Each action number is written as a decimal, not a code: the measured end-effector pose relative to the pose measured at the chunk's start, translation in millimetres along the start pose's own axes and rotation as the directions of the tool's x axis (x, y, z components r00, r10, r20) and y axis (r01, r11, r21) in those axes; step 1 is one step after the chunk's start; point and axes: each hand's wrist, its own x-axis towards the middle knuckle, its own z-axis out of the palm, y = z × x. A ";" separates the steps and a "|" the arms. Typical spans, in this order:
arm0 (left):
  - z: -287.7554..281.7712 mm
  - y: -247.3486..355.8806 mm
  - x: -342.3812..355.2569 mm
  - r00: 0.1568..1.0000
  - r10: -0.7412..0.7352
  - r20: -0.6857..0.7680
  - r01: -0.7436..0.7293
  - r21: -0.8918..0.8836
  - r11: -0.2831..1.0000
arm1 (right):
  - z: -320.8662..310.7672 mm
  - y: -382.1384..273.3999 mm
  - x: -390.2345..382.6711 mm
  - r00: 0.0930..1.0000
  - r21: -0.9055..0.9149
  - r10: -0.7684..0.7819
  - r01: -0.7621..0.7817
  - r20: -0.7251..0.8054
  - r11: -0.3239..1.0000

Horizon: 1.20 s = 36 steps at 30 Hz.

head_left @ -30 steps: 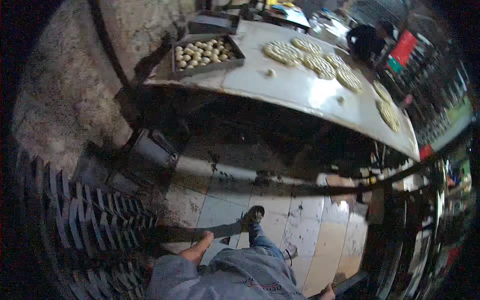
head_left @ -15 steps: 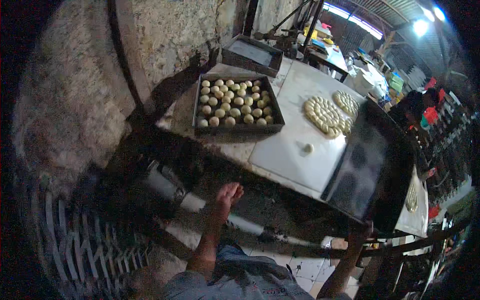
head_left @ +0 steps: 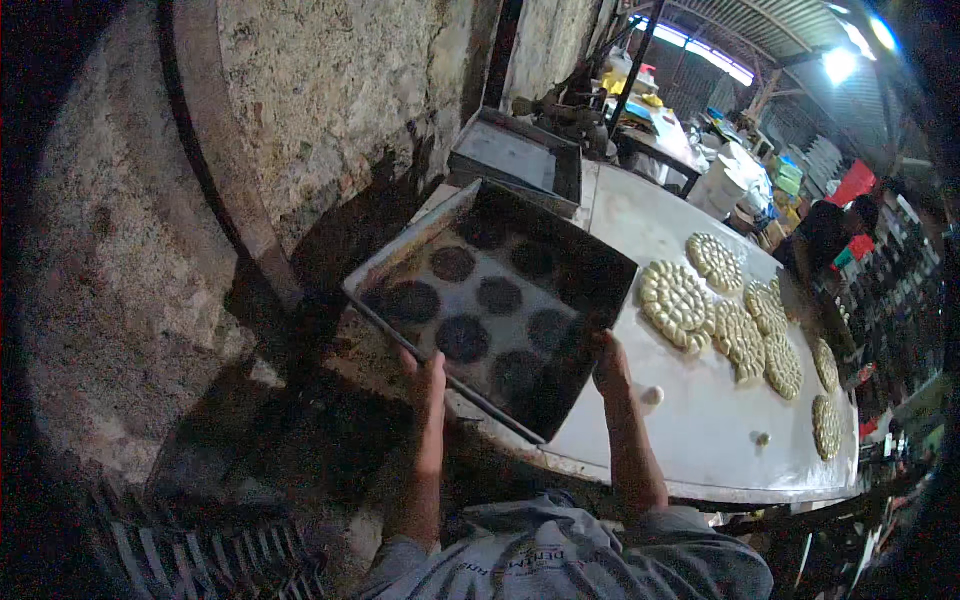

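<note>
Both my hands hold a large dark baking tray [head_left: 482,268], tilted over the left part of the table. Round dark marks show on its inside bottom. My left hand [head_left: 428,375] grips its near left rim, and my right hand [head_left: 609,365] grips its right side. Right of the tray, several flat rounds of dough balls pressed together [head_left: 677,306] lie on the white tabletop [head_left: 690,440]. A single dough ball [head_left: 651,396] sits close to my right forearm. The tray of loose dough balls is hidden behind the held tray.
Another rectangular tray [head_left: 515,155] rests at the table's far left, by the rough wall [head_left: 330,90]. A person in dark clothes [head_left: 825,240] is at the right. Thin slats [head_left: 210,555] stand at the lower left. Cluttered tables show at the back.
The dark tray has moved left from the table's right side, covering the dough-ball tray and exposing more dough rounds. My left hand, free before, now grips it along with my right.
</note>
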 end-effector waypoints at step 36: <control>359.8 -2.6 -295.3 0.472 0.055 0.880 -0.728 0.353 0.587 | -605.1 -180.4 -162.1 0.845 -0.939 -0.436 -0.344 -0.309 -0.002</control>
